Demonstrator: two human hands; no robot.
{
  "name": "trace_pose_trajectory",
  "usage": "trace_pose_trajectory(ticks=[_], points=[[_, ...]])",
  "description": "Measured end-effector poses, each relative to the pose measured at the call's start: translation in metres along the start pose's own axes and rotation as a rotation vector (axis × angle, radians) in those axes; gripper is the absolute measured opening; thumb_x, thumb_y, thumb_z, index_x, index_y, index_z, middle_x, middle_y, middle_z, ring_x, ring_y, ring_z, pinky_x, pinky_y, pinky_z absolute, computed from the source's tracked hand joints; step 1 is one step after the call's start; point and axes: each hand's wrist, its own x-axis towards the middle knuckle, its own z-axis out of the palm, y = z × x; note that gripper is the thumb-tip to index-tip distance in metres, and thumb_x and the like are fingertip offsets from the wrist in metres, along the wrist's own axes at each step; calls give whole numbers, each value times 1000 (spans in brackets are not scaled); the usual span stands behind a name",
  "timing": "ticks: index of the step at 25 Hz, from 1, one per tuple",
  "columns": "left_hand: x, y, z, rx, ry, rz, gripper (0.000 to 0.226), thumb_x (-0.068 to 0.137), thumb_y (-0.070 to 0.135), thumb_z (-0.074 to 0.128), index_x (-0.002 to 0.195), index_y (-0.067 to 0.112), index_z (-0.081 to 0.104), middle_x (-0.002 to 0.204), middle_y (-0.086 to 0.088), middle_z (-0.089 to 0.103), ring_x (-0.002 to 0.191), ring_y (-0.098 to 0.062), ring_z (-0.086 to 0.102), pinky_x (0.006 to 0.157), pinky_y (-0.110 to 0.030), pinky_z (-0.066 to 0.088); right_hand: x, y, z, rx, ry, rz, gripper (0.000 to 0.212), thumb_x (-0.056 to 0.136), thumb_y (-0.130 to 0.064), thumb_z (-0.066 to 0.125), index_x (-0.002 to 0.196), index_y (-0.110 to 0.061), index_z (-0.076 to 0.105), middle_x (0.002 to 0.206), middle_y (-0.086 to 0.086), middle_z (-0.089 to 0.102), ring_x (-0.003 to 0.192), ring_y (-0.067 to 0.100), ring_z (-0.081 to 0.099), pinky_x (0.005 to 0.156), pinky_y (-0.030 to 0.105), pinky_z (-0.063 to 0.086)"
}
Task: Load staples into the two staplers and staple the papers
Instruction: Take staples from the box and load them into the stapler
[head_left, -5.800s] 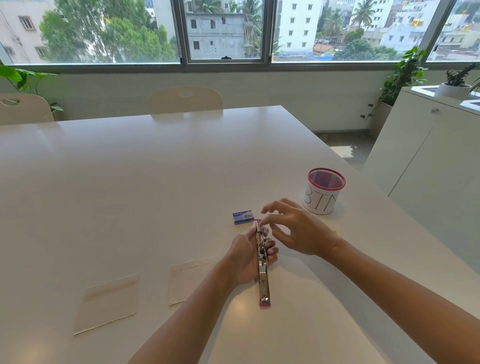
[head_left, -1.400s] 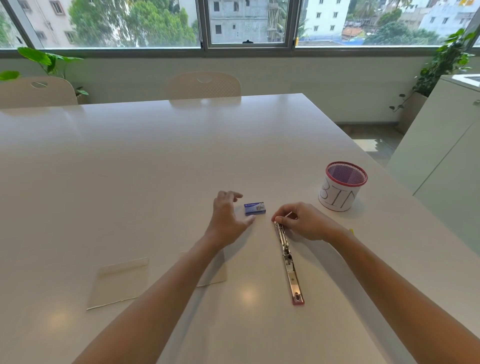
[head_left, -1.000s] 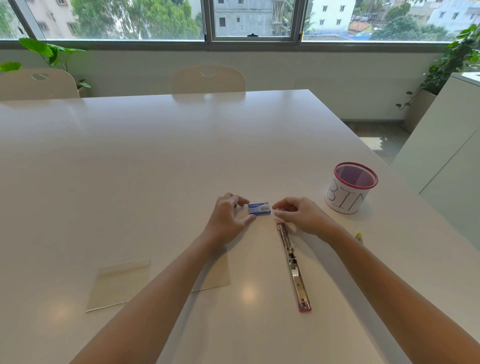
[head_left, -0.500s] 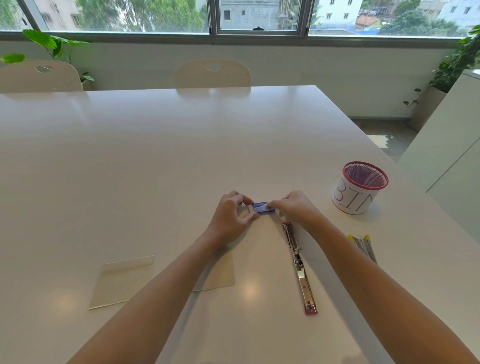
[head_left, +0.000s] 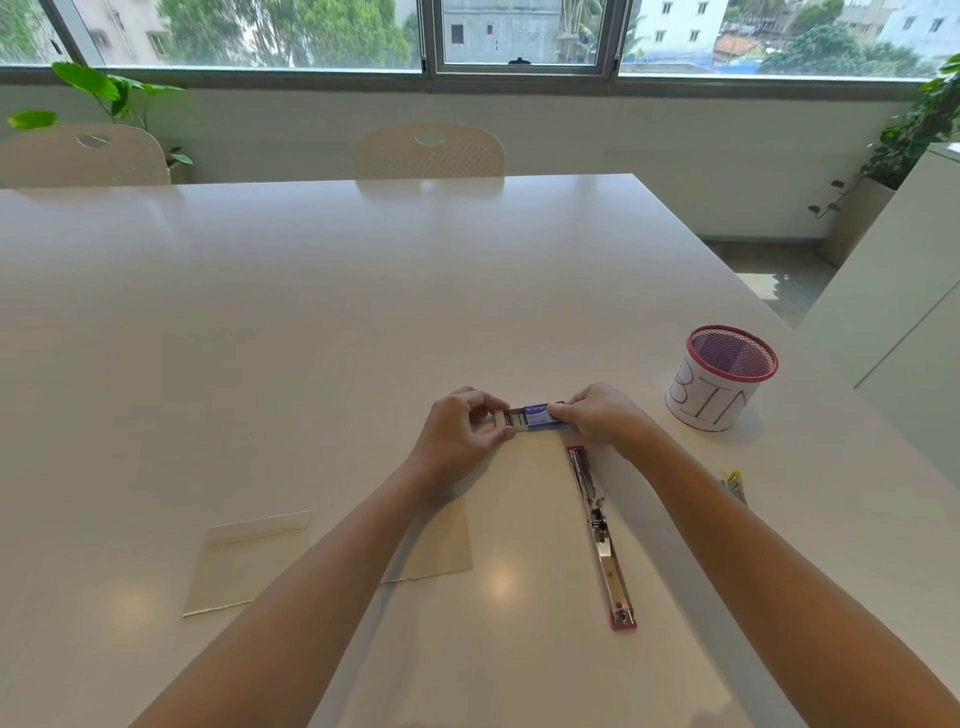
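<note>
Toward the table's (head_left: 311, 312) right edge, both hands meet over the blue staple box (head_left: 537, 414). Left hand (head_left: 457, 436) pinches the pulled-out inner tray (head_left: 508, 419) between thumb and fingers; right hand (head_left: 597, 415) grips the sleeve's other end. Opened pink stapler (head_left: 600, 535) lies flat just nearer than the box. Yellow stapler (head_left: 735, 483) shows partly behind the right forearm. Two papers (head_left: 249, 566) lie toward the near-left. Mesh bin (head_left: 719, 376) stands by the right edge.

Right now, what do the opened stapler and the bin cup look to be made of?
Opened stapler: shiny, mirror-like rails suggest plated metal, with a pink, probably plastic, end cap. Bin cup: fine see-through grid reads as wire mesh, red-rimmed, with a white, likely paper, wrap lettered BIN.
</note>
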Motion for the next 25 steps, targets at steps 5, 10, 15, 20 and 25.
trace_pose_trajectory(ticks=[5, 10, 15, 20, 25], points=[[-1, -1, 1, -65, 25, -45, 30, 77, 11, 84, 106, 11, 74, 93, 0, 64, 80, -8, 54, 73, -9, 44, -4, -1, -2, -50, 126, -53, 30, 88, -40, 70, 97, -12, 70, 83, 1, 61, 85, 21, 60, 75, 34, 50], [-2, -1, 0, -91, 27, -58, 37, 76, 13, 85, 110, 12, 72, 96, -4, 67, 85, -12, 57, 81, -19, 49, -20, -29, 11, -81, 181, -264, 10, 86, -28, 70, 89, -22, 78, 89, -4, 74, 83, 13, 65, 66, 22, 48], [-3, 1, -1, -101, 32, -49, 36, 76, 16, 86, 109, 12, 72, 95, -3, 68, 81, -10, 57, 79, -16, 49, -26, -45, 18, -173, 116, -270, 12, 77, -20, 72, 80, -15, 82, 83, 7, 77, 80, 22, 70, 66, 32, 56], [-2, 1, -2, -97, 36, -50, 35, 76, 15, 85, 108, 11, 72, 95, -3, 69, 81, -10, 58, 81, -19, 51, -26, -56, 18, -330, 125, -236, 12, 77, -19, 65, 74, -7, 66, 73, 16, 57, 72, 34, 52, 59, 31, 40], [-3, 1, -2, -111, 26, -55, 38, 74, 19, 87, 108, 11, 72, 97, -7, 70, 82, -11, 57, 80, -20, 51, -23, -54, 15, -271, 91, -227, 22, 82, -20, 64, 73, 0, 70, 64, 14, 59, 68, 31, 52, 52, 31, 39]])
